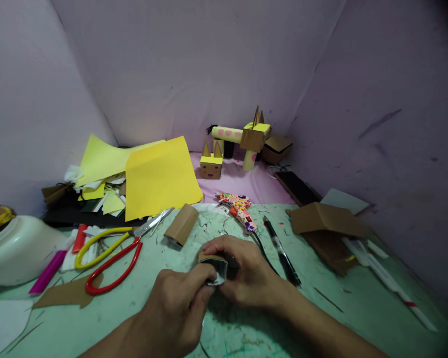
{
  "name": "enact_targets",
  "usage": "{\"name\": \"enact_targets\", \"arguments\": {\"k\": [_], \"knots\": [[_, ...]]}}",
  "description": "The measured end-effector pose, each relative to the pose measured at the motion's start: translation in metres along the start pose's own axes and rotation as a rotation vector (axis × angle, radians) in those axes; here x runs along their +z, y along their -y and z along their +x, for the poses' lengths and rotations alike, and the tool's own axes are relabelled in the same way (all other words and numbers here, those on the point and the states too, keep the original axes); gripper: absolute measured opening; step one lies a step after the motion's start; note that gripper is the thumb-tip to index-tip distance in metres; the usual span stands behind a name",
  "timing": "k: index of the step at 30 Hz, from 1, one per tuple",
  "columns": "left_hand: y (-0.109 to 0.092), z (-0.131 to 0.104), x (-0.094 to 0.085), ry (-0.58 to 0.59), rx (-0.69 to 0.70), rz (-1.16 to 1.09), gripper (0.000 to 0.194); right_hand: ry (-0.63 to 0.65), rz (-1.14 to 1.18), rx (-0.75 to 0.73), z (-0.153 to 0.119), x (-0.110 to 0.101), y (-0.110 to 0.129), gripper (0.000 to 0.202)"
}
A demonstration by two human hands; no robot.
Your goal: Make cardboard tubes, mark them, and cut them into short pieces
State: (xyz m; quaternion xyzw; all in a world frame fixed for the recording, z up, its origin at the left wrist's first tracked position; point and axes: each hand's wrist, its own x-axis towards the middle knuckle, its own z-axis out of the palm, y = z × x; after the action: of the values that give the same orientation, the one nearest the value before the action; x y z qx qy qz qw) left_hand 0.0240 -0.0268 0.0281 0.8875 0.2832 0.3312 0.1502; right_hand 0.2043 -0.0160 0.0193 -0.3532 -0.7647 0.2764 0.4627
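Note:
Near the front middle of the green tabletop, a small folded cardboard piece with a grey inner side is between both hands. My left hand pinches its near edge, with the thumb and index finger at its opening. Curled around its far and right sides is my right hand. Just beyond them lies another folded cardboard piece. A flower-patterned glue gun rests on its side behind the hands, and a black pen lies to the right.
Scissors with red and yellow handles lie left, near a white container. Yellow sheets cover the back left. Cardboard animal figures stand at the back. A phone and bent cardboard are on the right.

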Motion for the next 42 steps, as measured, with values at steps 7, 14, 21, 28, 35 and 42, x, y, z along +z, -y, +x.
{"name": "enact_targets", "arguments": {"k": [7,14,21,28,35,42], "knots": [[0.008,-0.002,-0.007,-0.197,-0.243,0.061,0.033,-0.081,0.138,0.119,-0.001,-0.003,-0.008,0.047],[0.026,0.006,0.001,-0.022,-0.197,-0.019,0.062,-0.079,0.194,-0.024,0.002,0.002,-0.005,0.046],[0.031,0.003,0.002,-0.047,-0.199,-0.065,0.051,-0.109,0.017,-0.023,0.002,-0.009,0.01,0.052],[0.033,0.003,0.004,-0.088,-0.244,-0.051,0.049,-0.109,-0.387,-0.13,0.001,-0.022,0.024,0.033],[0.029,0.007,0.002,-0.088,-0.16,0.005,0.048,-0.125,-0.368,-0.124,0.0,-0.02,0.02,0.026],[0.028,0.007,0.001,-0.074,-0.134,0.0,0.048,-0.127,-0.34,-0.151,0.003,-0.018,0.015,0.025]]}}
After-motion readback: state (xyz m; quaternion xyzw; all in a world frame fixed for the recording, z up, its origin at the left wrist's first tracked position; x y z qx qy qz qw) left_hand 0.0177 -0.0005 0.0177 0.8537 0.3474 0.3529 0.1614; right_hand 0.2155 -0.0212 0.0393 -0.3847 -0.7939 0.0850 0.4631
